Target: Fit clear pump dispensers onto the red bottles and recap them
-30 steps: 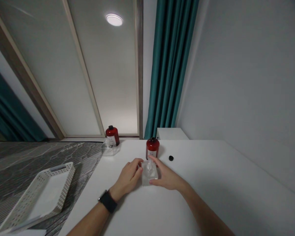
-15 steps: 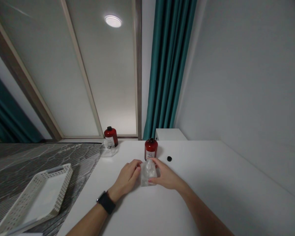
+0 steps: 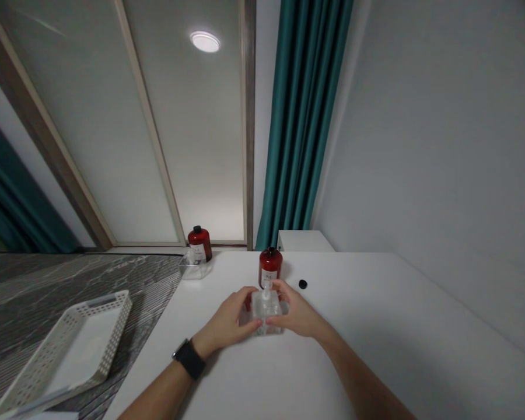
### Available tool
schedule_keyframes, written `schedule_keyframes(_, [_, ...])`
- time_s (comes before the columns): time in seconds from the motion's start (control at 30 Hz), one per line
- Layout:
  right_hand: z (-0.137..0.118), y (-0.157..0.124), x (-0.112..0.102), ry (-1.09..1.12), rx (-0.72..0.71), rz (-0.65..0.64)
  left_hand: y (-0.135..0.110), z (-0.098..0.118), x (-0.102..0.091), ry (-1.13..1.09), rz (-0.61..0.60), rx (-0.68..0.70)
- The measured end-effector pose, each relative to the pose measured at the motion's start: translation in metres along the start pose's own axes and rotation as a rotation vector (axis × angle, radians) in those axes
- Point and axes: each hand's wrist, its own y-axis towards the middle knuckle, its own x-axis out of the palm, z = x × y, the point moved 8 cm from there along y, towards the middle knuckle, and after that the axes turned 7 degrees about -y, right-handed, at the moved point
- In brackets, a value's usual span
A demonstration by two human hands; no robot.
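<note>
A clear, square-bodied bottle (image 3: 266, 302) with a narrow neck is between my hands, just above or on the white table (image 3: 262, 379). My left hand (image 3: 230, 318) wraps its left side, thumb across the front. From the right, my right hand (image 3: 298, 312) grips it with the fingers near the neck and the thumb low on the front. Directly behind stands a dark red bottle (image 3: 270, 265) with a white label, its lower part partly hidden by the clear bottle and my fingers. To the right lies a small black cap (image 3: 303, 284).
Another red bottle (image 3: 200, 243) with a black cap stands at the table's far left, behind a clear square container (image 3: 193, 269). A white perforated basket (image 3: 114, 338) sits lower left, on a grey patterned surface. A wall (image 3: 441, 175) borders the right side.
My left thumb has come across onto the front of the clear bottle, and the left hand has closed around it. The bottle has turned slightly within my hands.
</note>
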Motion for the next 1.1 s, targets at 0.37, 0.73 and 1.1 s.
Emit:
schedule_keyframes(0.37, [-0.003, 0.002, 0.015, -0.079, -0.094, -0.013, 0.003, -0.011, -0.017, 0.143, 0.017, 0.01])
schedule_keyframes(0.73, [0.014, 0.004, 0.004, -0.157, -0.062, 0.034, 0.003, -0.05, -0.059, 0.168, 0.219, -0.084])
schedule_keyframes(1.1, [0.015, 0.004, 0.005, -0.173, -0.057, 0.039, 0.002, -0.08, -0.064, 0.155, 0.305, -0.15])
